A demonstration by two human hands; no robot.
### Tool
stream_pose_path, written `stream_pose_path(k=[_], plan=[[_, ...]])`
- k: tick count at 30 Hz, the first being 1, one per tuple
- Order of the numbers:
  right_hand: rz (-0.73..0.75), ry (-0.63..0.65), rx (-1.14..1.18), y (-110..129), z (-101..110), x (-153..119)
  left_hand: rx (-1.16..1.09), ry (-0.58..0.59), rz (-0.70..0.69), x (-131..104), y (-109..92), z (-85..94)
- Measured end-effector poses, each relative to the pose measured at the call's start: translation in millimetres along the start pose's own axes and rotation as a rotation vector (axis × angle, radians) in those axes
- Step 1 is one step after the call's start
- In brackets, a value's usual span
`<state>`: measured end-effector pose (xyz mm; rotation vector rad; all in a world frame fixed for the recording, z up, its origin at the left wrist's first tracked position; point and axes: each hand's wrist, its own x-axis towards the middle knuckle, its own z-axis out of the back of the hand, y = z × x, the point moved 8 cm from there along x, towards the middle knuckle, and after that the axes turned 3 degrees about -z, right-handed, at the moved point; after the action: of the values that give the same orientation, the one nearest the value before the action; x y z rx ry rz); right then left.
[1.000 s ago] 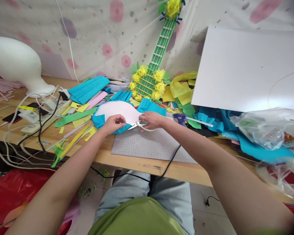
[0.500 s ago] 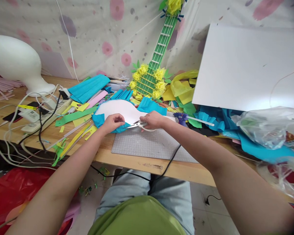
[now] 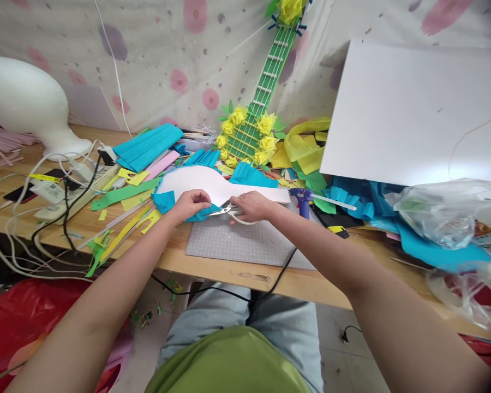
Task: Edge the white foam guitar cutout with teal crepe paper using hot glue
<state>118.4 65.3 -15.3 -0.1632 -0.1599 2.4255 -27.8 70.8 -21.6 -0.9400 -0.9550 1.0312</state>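
Observation:
A white guitar-shaped board (image 3: pixel 200 181) lies near the table's front, with blue crepe paper (image 3: pixel 163 202) along its rounded end. My left hand (image 3: pixel 191 204) pinches the blue paper at the board's near edge. In my right hand (image 3: pixel 251 206) is a pair of scissors (image 3: pixel 225 210), whose blades point left and touch the paper beside my left fingertips. Beneath the scissors lies a grey cutting mat (image 3: pixel 237 240). The board's narrow neck reaches right, behind my right hand, to a purple glue gun (image 3: pixel 301 199).
A green paper guitar (image 3: pixel 245 131) with yellow flowers leans on the back wall. At the left stand a white foam head (image 3: pixel 24 98) and a power strip (image 3: pixel 82 196) with cables. Paper scraps surround the board. A large white board (image 3: pixel 413 114) and plastic bags (image 3: pixel 437 213) are at the right.
My right hand and the scissors have shifted slightly down and left, and my right forearm is lower. More of the board's neck and the glue gun's handle now shows.

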Motion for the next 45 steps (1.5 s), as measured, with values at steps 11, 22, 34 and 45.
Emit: stream_pose_path(k=[11, 22, 34, 45], plan=[[0.055, -0.026, -0.025, 1.6, 3.4, 2.9, -0.025, -0.017, 0.012, 1.0, 2.9, 0.6], [0.012, 0.021, 0.014, -2.6, -0.5, -1.3, -0.067, -0.026, 0.068, 0.4, 3.5, -0.8], [0.053, 0.007, -0.026, 11.9, 4.0, 9.9, -0.109, -0.037, 0.054, 5.7, 4.8, -6.4], [-0.093, -0.042, 0.036, -16.3, 1.1, -4.7, -0.186, -0.269, 0.052, 12.0, 8.1, 16.1]])
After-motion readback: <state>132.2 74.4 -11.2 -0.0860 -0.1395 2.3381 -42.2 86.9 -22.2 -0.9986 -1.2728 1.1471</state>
